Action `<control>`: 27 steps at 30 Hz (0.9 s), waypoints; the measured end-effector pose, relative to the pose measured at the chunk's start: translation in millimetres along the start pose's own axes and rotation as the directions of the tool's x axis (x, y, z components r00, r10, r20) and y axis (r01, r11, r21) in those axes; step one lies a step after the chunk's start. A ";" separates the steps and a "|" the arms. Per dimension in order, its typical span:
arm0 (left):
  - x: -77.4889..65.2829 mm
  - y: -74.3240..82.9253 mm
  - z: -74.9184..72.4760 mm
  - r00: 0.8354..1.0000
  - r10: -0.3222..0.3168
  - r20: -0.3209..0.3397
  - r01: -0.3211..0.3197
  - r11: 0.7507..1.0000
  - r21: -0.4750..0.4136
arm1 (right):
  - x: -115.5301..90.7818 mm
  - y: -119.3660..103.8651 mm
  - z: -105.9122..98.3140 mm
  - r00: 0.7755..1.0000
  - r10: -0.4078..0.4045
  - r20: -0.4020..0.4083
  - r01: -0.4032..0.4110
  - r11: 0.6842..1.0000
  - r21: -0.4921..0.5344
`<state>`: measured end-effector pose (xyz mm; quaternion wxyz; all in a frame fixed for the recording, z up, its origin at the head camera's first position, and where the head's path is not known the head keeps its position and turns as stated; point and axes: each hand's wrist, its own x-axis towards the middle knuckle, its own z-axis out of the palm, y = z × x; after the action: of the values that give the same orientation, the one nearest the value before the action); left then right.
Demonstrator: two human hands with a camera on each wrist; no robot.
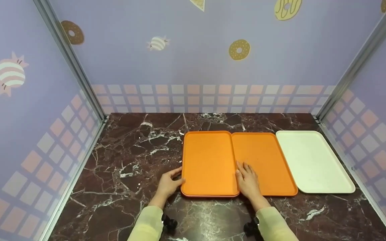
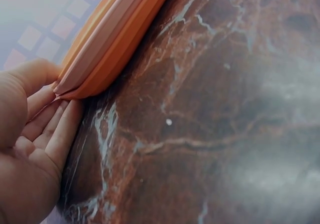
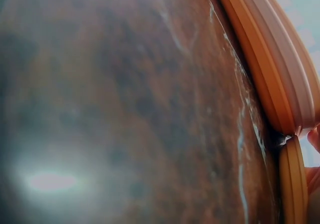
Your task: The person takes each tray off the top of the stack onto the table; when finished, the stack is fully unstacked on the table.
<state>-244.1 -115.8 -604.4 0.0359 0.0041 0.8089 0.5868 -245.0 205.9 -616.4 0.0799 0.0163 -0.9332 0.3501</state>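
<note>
Lying between both hands, long axis 12 to 6 o'clock, is the tray stack (image 1: pixel 209 160); it is at 2 o'clock from the left hand (image 1: pixel 169 184), half closed, pinching its edge, and at 10 o'clock from the right hand (image 1: pixel 247 180), equally near, whose grip I cannot tell; at 3 o'clock lies the single orange tray (image 1: pixel 268 154)

From the near side, my head view looks forward and down over the worktop (image 1: pixel 129 152) to the far wall (image 1: pixel 196 67), wide enough for the stack (image 1: pixel 209 160), left hand (image 1: pixel 168 183) and right hand (image 1: pixel 248 182). My wrist views are low, close and tilted: the left one faces the stack's near left corner past the left hand, the right one its near right corner, with the right hand barely in frame. All three share the stack's near end.
</note>
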 end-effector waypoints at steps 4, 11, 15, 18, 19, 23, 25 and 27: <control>-0.4 3.0 1.1 1.000 0.000 -0.017 0.001 0.998 0.063 | -1.4 0.4 -0.4 1.000 0.005 -0.004 -0.005 1.000 0.013; 0.0 9.8 1.8 0.998 0.029 -0.057 -0.021 0.991 0.135 | -2.3 0.5 0.0 1.000 0.021 0.015 -0.021 1.000 0.022; 0.1 12.1 1.7 0.998 0.044 -0.055 -0.036 0.991 0.131 | -3.2 -0.1 0.7 0.999 0.037 0.038 -0.038 0.999 0.022; 0.3 14.1 2.0 0.997 0.054 -0.049 -0.046 0.987 0.155 | -2.6 -0.1 1.2 0.998 0.043 0.045 -0.044 0.999 0.019; 0.3 15.2 2.3 0.997 0.056 -0.048 -0.047 0.985 0.167 | -2.3 -0.1 1.3 0.998 0.044 0.047 -0.045 0.999 0.017; -1.0 21.0 4.4 0.996 0.063 -0.056 -0.048 0.971 0.235 | -1.4 0.6 1.8 0.998 0.046 0.048 -0.046 0.999 0.016; -2.1 23.7 5.9 0.995 0.071 -0.063 -0.052 0.962 0.269 | -1.4 0.7 2.1 0.998 0.044 0.047 -0.045 0.999 0.017; -2.9 25.3 7.0 0.995 0.077 -0.071 -0.053 0.954 0.294 | -1.4 1.0 2.5 0.998 0.047 0.052 -0.048 0.999 0.021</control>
<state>-241.7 -101.4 -582.4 -0.0175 0.0118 0.8867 0.4618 -244.1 205.0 -619.1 0.0473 0.0039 -0.9310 0.3619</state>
